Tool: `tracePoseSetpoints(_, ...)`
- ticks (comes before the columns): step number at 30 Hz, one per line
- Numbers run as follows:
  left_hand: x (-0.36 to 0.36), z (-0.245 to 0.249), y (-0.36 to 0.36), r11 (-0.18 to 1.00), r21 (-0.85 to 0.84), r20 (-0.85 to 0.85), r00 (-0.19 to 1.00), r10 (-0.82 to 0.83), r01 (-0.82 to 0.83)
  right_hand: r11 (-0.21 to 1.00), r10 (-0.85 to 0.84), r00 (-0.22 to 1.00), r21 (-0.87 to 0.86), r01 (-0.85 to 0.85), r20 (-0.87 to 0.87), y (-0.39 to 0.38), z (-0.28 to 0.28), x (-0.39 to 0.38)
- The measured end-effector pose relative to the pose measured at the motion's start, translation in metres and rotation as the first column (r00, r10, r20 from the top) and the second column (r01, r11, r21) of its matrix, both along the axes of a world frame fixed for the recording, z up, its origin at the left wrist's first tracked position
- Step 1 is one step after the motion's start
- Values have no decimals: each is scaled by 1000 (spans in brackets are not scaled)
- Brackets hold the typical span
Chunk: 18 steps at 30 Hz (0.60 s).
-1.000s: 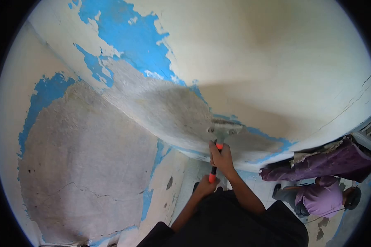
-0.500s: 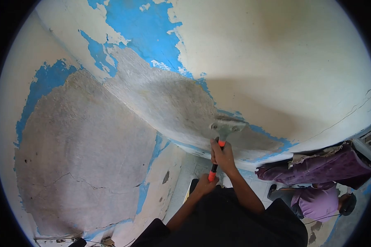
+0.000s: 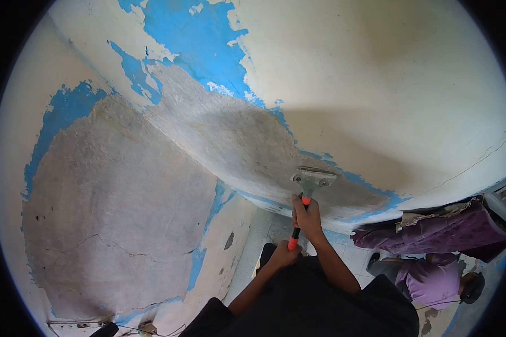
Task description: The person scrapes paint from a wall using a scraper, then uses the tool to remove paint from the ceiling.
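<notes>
Low on the wall, where two faces meet at a corner, both hands are wrapped around one wall scraper. The right hand is closed high on the orange-and-black handle, just below the metal head. The left hand is closed over the butt end, close to the person's dark shirt.

From that double grip the tool runs up and slightly to the right. Its long axis stands nearly upright from where I'm standing, and the wide blade is the far end, lying flat against the wall. The right hand is the nearer of the two to the blade, and the left only steadies the tail.

The blade's edge sits at the border where a grey scraped patch meets a thin fringe of blue paint, with cream topcoat above it. A larger stripped area covers the adjoining face to the left.

Well off to the right, down at floor level, another person in a purple top crouches beside a heap of purple cloth.
</notes>
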<state>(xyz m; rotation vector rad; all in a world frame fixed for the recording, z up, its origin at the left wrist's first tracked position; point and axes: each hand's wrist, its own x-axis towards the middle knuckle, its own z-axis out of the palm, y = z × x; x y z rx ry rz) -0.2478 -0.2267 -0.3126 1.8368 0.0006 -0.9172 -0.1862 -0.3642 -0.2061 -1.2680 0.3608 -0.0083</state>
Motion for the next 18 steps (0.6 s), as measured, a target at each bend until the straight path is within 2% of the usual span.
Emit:
tracePoseSetpoints(3,8,33,2,999,46,108,994,-22,17,994,26,998,109,-32,62,-4,32,0)
tracePoseSetpoints(6,3,40,8,1000,2,-35,999,-7,7,991,5,1000,137,-9,29,1,22,0)
tracePoseSetpoints(9,-4,16,4,998,-58,-101,995,15,-21,998,-1,1000,60,0,6,5,-7,-1)
tracePoseSetpoints(12,0,40,-5,994,-95,-82,996,42,-50,999,-16,999,46,14,38,-3,32,-2)
tracePoseSetpoints(15,0,46,3,999,-40,-71,997,0,-3,987,9,999,158,-16,41,-1,28,-2)
tracePoseSetpoints(18,-8,23,3,992,-122,-97,995,24,-36,998,24,1000,63,-24,9,5,0,-1)
